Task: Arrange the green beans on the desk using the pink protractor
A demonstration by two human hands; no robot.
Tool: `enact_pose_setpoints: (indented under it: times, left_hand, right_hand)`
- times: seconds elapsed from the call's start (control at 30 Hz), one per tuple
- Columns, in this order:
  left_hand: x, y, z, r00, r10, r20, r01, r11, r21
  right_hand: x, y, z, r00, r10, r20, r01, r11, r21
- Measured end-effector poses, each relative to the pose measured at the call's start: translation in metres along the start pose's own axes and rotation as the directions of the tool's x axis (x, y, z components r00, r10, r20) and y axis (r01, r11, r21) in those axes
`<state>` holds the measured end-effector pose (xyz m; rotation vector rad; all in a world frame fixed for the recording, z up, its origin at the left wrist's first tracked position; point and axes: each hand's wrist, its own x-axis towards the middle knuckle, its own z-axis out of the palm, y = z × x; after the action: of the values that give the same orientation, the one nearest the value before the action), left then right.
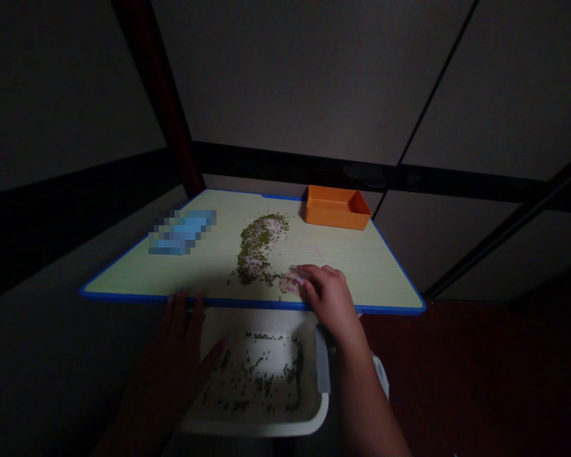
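Well, my right hand (pixel 330 295) has its thumb and first finger bent close together, a narrow gap, and I cannot tell if a bean is pinched there. The tips are at a pale pink patch (pixel 291 283) with a few beans around it, at about 5 o'clock on the board.

My left hand (pixel 183 349) is wide, with fingers spread and thumb stuck out to the side. Its fingertips are at the blue edge of the board, near 7 o'clock, and I see no thing in it.

The heap of small green beans (pixel 254 244) lies just up and left of my right hand, in a curved strip close to the middle of the pale yellow board (pixel 375 273). Pale bits show in it at both ends.

At 1 o'clock on the board sits an orange open box (pixel 335 217). At 9 o'clock lies a light blue thing (pixel 183 233), too blurry to name.

At 6 o'clock, lower than the board, is a white plastic tub (pixel 261 426) with more green beans (pixel 266 381) dotted over its bottom.
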<state>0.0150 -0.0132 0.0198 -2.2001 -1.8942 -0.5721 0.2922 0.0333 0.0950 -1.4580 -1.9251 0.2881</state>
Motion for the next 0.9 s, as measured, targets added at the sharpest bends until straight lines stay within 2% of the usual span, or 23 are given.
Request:
enact_pose_setpoints:
  times: [0.5,0.73,0.8,0.9]
  left_hand:
    - [0.0,-0.002,0.002,1.0,-0.003,-0.002,0.003,1.0,0.022]
    - [-0.001,-0.001,0.001,1.0,-0.003,0.005,0.003,1.0,0.031]
    - [-0.001,0.0,-0.001,1.0,0.0,0.003,0.0,1.0,0.028]
    - [-0.002,0.0,-0.002,1.0,0.001,0.006,-0.002,1.0,0.026]
  right_hand:
    - [-0.001,-0.001,0.0,0.995,-0.065,0.071,0.062,0.997,0.047]
    - [-0.004,0.0,-0.005,0.986,-0.112,0.126,0.09,0.982,0.168]
    - [-0.005,0.002,-0.008,0.986,-0.12,0.114,0.096,0.976,0.193]
    - [-0.005,0.011,-0.012,0.998,-0.065,0.02,0.06,0.982,0.178]
